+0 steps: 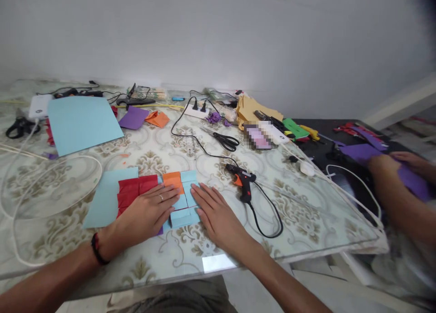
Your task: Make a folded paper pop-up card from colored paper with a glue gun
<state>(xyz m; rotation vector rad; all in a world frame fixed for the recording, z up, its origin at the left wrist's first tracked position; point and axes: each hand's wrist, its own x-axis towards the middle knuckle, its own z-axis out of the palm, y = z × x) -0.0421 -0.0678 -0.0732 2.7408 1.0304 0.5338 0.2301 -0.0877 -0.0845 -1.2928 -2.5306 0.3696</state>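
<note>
On the patterned table, folded paper pieces in red (148,183), orange (174,180) and light blue (190,177) lie side by side over a light blue sheet (105,199). My left hand (150,205) rests flat across the red and orange pieces, fingers stretched out and covering part of them. At the right edge of the light blue pieces, my right hand (218,215) lies with its fingers extended, fingertips touching the paper. A bit of purple paper shows beneath my left hand. Right of my hands lies a black glue gun (243,181) with an orange trigger.
Black scissors (224,138) lie beyond the glue gun, whose cord runs to a white power strip (196,110). A large light blue sheet (83,123) is at the back left. White cables loop at left. At right, another person's hands (384,167) handle purple paper (408,179).
</note>
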